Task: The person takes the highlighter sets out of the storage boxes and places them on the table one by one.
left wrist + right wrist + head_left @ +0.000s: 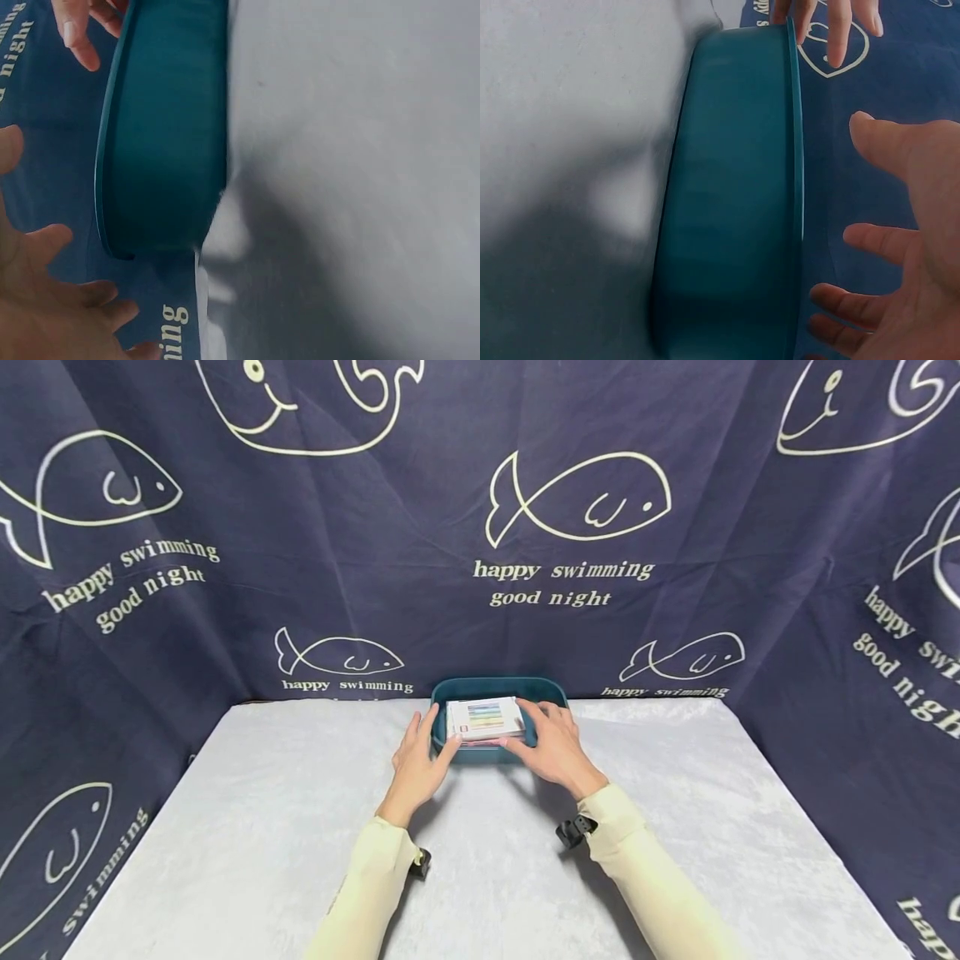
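A teal plastic bin stands at the table's back edge. In it lies a white box printed with coloured stripes, and a sliver of something pink shows under its front edge. My left hand is at the bin's left end, fingers spread, thumb near the box's front left corner. At the right end is my right hand, its fingers and thumb apart near the box's right side. Both wrist views show loose, spread fingers above the rim with nothing gripped. Whether any fingertip touches the box cannot be told.
A pale grey cloth covers the table. Dark blue curtains with fish drawings and lettering hang behind and on both sides. The back curtain is close behind the bin. A black strap device sits on the right wrist.
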Tool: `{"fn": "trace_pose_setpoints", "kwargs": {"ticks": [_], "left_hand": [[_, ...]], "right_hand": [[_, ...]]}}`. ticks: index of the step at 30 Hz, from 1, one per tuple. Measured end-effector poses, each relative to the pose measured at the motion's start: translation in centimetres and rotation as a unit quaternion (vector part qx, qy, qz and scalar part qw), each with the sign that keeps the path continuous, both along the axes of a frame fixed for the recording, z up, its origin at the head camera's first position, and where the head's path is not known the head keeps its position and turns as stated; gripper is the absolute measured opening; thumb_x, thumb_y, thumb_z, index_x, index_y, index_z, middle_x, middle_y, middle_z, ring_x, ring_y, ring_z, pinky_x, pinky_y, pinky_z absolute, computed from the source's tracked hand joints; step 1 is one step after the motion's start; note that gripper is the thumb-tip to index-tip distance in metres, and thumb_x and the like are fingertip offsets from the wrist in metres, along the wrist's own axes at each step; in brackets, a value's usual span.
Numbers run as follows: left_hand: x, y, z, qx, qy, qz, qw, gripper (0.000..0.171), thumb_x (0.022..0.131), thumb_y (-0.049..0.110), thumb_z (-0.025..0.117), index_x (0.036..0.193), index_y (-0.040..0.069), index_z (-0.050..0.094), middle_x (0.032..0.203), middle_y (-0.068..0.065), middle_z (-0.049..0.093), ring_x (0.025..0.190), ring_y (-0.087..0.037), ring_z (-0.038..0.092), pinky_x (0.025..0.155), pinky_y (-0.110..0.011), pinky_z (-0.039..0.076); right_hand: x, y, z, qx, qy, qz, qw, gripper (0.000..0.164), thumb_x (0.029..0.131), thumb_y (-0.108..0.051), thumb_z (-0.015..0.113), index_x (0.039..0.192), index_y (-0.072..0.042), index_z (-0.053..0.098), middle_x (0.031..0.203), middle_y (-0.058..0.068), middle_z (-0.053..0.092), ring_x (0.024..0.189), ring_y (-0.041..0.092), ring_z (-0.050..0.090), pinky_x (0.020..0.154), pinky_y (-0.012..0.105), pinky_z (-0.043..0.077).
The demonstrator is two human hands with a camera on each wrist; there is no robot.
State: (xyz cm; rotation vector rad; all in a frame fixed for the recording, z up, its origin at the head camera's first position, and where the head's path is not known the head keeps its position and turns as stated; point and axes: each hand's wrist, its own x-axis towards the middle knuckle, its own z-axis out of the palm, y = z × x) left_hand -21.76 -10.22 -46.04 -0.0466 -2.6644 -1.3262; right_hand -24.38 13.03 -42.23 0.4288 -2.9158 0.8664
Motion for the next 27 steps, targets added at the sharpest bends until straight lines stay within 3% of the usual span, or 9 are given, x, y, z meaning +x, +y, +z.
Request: {"fn": "trace_pose_setpoints", "kwargs": {"ticks": [8, 17, 27], "left_hand": [[-0.9, 0.4, 0.1, 0.041, -0.021, 0.001, 0.9990, 0.079, 0.099, 0.052, 0.053, 0.163, 0.025, 0.016, 0.169, -0.016, 0.017, 0.155, -0.041, 0.021, 0.118, -0.075, 0.017], [-1.4, 0.4, -0.2, 0.107, -0.025, 0.015, 0.9939, 0.082, 0.100, 0.044, 0.055, 0.161, 0.008, 0.014, 0.168, -0.020, 0.019, 0.156, -0.038, 0.021, 0.127, -0.055, 0.021], [-2.3, 0.3, -1.1, 0.165, -0.060, 0.029, 0.9840, 0.078, 0.102, 0.041, 0.055, 0.160, 0.007, 0.016, 0.168, -0.020, 0.019, 0.153, -0.040, 0.027, 0.127, -0.051, 0.024]], "right_hand": [[-1.0, -0.3, -0.1, 0.007, -0.013, -0.009, 1.000, 0.072, 0.095, -0.048, 0.063, 0.156, -0.019, 0.038, 0.150, 0.024, 0.042, 0.134, 0.042, 0.037, 0.111, 0.061, 0.033], [-1.6, -0.9, 0.1, 0.002, -0.037, 0.006, 0.999, 0.072, 0.096, -0.048, 0.062, 0.157, -0.019, 0.036, 0.147, 0.022, 0.046, 0.127, 0.038, 0.043, 0.103, 0.054, 0.043], [-3.0, -0.8, 0.3, 0.006, -0.055, -0.004, 0.998, 0.075, 0.097, -0.053, 0.057, 0.157, -0.015, 0.034, 0.143, 0.023, 0.046, 0.125, 0.038, 0.045, 0.101, 0.055, 0.044]]}}
